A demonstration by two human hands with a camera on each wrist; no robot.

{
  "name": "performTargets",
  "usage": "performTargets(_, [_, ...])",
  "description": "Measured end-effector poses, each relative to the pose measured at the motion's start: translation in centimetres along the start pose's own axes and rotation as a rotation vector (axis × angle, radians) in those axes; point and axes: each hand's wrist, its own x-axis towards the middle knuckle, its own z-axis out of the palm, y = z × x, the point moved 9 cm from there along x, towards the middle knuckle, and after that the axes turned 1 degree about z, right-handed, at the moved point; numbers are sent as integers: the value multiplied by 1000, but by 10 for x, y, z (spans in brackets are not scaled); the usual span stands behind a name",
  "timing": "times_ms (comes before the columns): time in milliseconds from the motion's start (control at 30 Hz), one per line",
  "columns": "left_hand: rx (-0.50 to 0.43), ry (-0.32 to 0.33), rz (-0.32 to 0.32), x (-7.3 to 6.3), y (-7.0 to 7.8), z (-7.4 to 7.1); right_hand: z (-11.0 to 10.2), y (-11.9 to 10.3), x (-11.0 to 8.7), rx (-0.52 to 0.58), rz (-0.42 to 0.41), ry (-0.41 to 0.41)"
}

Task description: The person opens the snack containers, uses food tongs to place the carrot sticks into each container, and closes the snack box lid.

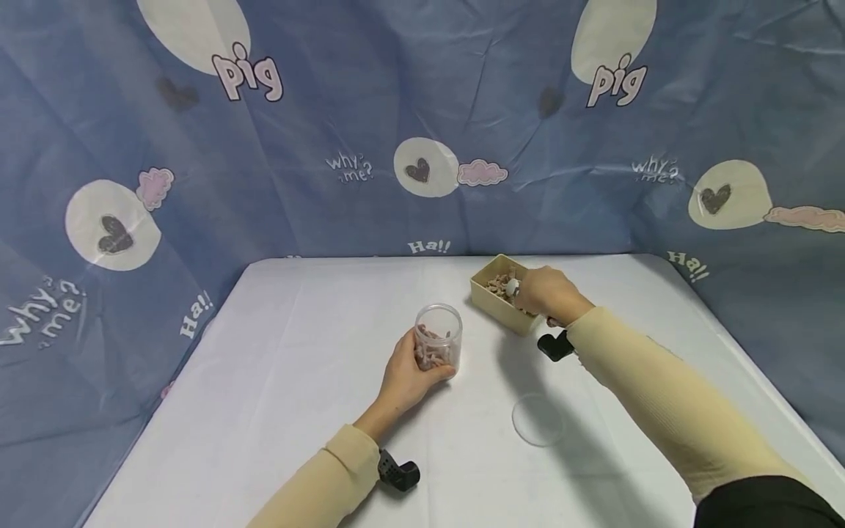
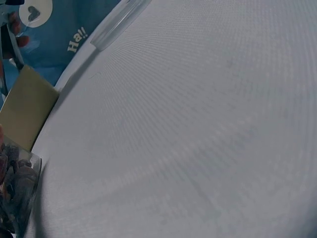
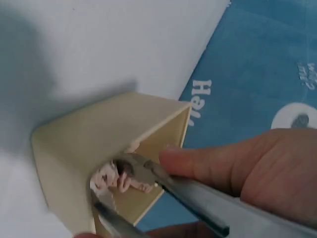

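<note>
My left hand (image 1: 408, 375) grips a clear round jar (image 1: 451, 331) from its left side, thumb across the lower front. Inside the jar lie several pinkish-brown curled pieces (image 1: 432, 356). Over the right end of a cream rectangular box (image 1: 499, 308) is my right hand (image 1: 549, 293), holding metal tongs (image 3: 213, 199) with thumb and fingers. The tips of the tongs reach into the box among more curled pieces (image 3: 124, 182); in the right wrist view the two arms stand apart around some of them. The left wrist view shows only the jar's edge, not the hand's full grip.
A clear round lid (image 2: 119, 25) lies flat on the white-covered table (image 1: 317, 345), nearer the body than the box. Behind the table hangs a blue printed cloth (image 1: 356, 213). A black wrist device (image 1: 398, 471) sits at the left cuff.
</note>
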Motion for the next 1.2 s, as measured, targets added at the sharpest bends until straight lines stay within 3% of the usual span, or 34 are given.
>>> performTargets(167, [16,-5,9,0,1,-2,-7,21,-4,32,-5,-49])
performTargets(300, [22,0,15,1,2,-6,-21,33,-10,-37,10,-51])
performTargets(467, [14,1,18,2,2,-6,-31,31,-10,-114,21,-55])
performTargets(600, [-2,-7,21,2,3,-2,-28,32,-4,-86,37,-39])
performTargets(967, [-1,2,16,1,0,-1,-21,47,-6,-27,50,143])
performTargets(1200, [-4,4,11,0,-3,1,-14,50,-10,-59,9,73])
